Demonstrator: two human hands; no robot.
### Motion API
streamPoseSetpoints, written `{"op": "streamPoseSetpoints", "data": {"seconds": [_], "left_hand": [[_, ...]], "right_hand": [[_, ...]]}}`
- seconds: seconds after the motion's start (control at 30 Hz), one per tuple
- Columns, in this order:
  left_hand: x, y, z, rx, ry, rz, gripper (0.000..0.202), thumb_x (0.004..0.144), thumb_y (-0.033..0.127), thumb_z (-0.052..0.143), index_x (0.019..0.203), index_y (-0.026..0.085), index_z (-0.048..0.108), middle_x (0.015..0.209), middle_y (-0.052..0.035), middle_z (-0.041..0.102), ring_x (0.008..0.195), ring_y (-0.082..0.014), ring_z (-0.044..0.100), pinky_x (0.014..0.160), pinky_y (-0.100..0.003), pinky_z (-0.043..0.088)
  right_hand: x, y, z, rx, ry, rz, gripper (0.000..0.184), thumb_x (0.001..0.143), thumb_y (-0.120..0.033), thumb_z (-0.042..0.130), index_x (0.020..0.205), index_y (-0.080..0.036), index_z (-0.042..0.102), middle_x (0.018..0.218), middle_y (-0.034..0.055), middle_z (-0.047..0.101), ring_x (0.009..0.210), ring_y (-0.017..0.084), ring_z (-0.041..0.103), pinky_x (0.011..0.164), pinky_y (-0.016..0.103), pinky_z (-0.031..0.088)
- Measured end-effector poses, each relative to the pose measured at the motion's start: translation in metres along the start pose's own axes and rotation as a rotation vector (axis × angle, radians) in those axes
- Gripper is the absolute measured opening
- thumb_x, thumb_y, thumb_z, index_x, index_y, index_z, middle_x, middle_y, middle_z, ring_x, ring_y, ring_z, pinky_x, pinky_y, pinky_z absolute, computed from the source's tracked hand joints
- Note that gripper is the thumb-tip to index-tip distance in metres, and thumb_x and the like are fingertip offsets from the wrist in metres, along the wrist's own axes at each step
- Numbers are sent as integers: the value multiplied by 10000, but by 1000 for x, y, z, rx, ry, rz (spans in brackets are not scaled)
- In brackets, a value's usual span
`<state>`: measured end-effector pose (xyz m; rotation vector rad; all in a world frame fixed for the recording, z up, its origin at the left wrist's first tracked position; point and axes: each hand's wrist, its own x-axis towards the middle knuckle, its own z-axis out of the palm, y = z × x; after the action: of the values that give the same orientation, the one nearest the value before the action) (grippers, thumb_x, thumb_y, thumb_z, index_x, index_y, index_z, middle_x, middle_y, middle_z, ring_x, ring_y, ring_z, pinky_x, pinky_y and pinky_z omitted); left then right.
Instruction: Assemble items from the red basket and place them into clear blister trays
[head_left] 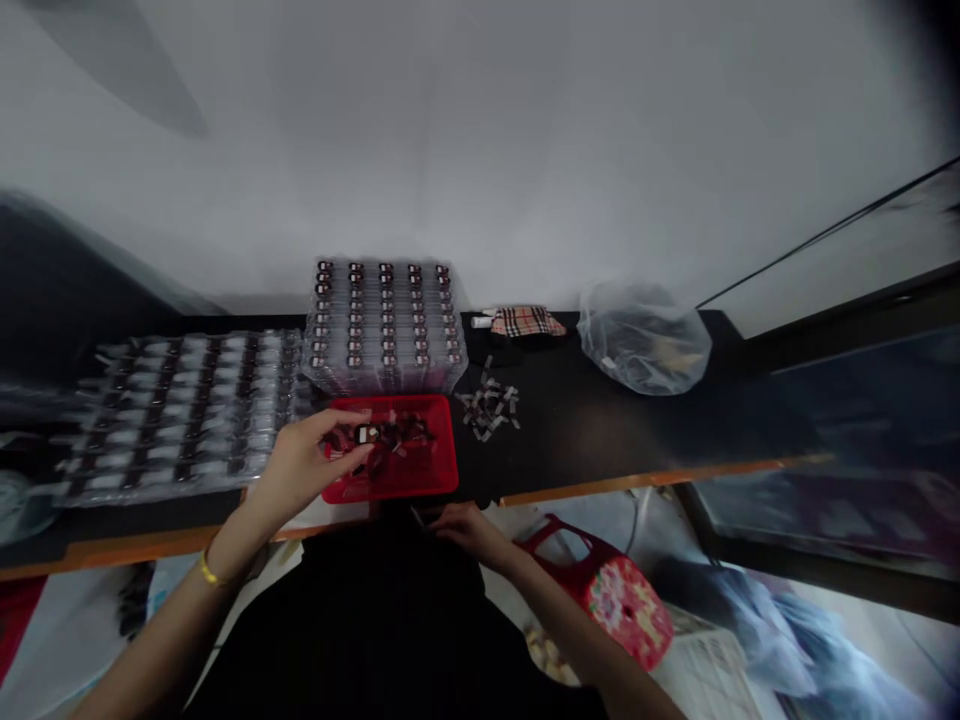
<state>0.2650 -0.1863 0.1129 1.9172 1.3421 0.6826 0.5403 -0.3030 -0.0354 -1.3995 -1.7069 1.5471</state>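
Observation:
My left hand [304,462] is over the red tray [452,455]. Between its thumb and forefinger is a small dark piece with a white face [367,435]. Dark reddish small parts [409,430] lie loose inside the tray. My right hand [469,528] is closed low at the table's front edge, close to my body. A thin, light metallic tool [418,517] sticks out from its fingers; its kind cannot be made out. Right of the tray, small clear and dark strips [491,407] lie in a loose pile on the black table [592,430].
Behind the red tray stands a stack of clear plastic trays [382,378] with rows of small dark pieces. Another filled clear tray [187,410] lies left. Farther right are a checked cloth pouch [527,321] and a clear plastic bag [643,340]. A red stool [626,605] stands below.

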Motion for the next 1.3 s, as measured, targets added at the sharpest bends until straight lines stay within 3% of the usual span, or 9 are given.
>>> {"op": "streamPoseSetpoints", "data": {"seconds": [0.1, 0.17, 0.23, 0.33, 0.43, 0.67, 1.3], "left_hand": [[3, 12, -3, -81, -20, -32, 315, 768, 370, 717, 1006, 185, 629, 894, -28, 718, 676, -133, 644, 648, -261, 546], [6, 22, -5, -157, -51, -44, 329, 740, 365, 739, 973, 187, 592, 917, -29, 706, 735, -145, 664, 679, -269, 564], [10, 33, -7, -235, -113, -61, 347, 714, 346, 761, 956, 194, 564, 900, -18, 699, 780, -155, 679, 703, -276, 575], [15, 50, -12, -320, -214, -84, 370, 689, 298, 773, 961, 195, 544, 861, -11, 702, 795, -169, 692, 700, -283, 579], [19, 60, -16, -339, -247, -56, 376, 672, 263, 772, 961, 190, 543, 847, -16, 706, 784, -173, 691, 706, -292, 576], [23, 66, -21, -340, -260, -37, 364, 667, 235, 761, 944, 189, 528, 828, -1, 696, 736, -157, 683, 697, -285, 571], [22, 67, -18, -396, -277, -71, 402, 653, 246, 786, 914, 207, 482, 785, 21, 686, 718, -149, 670, 680, -271, 560]], "right_hand": [[20, -30, -28, -11, 137, -69, 163, 834, -294, 643, 836, -199, 775, 788, 57, 741, 748, 176, 678, 709, 280, 528], [32, -67, -48, -8, 264, -139, 224, 891, -312, 575, 958, -194, 754, 933, 76, 741, 869, 185, 681, 800, 306, 531], [40, -110, -63, -3, 419, -260, 207, 901, -297, 572, 965, -204, 745, 927, 62, 746, 848, 177, 693, 794, 302, 549], [43, -167, -67, -24, 547, -434, 168, 882, -227, 593, 954, -215, 745, 855, 34, 763, 704, 152, 714, 677, 258, 579], [43, -194, -62, -73, 531, -498, 156, 851, -191, 622, 934, -219, 751, 846, 25, 773, 695, 153, 725, 674, 251, 590], [41, -193, -65, -152, 435, -535, 171, 839, -170, 612, 915, -220, 758, 848, 23, 775, 716, 153, 730, 711, 241, 591], [39, -185, -69, -360, 408, -708, 217, 890, -149, 583, 1015, -244, 733, 940, 22, 769, 833, 151, 735, 793, 239, 599]]}}
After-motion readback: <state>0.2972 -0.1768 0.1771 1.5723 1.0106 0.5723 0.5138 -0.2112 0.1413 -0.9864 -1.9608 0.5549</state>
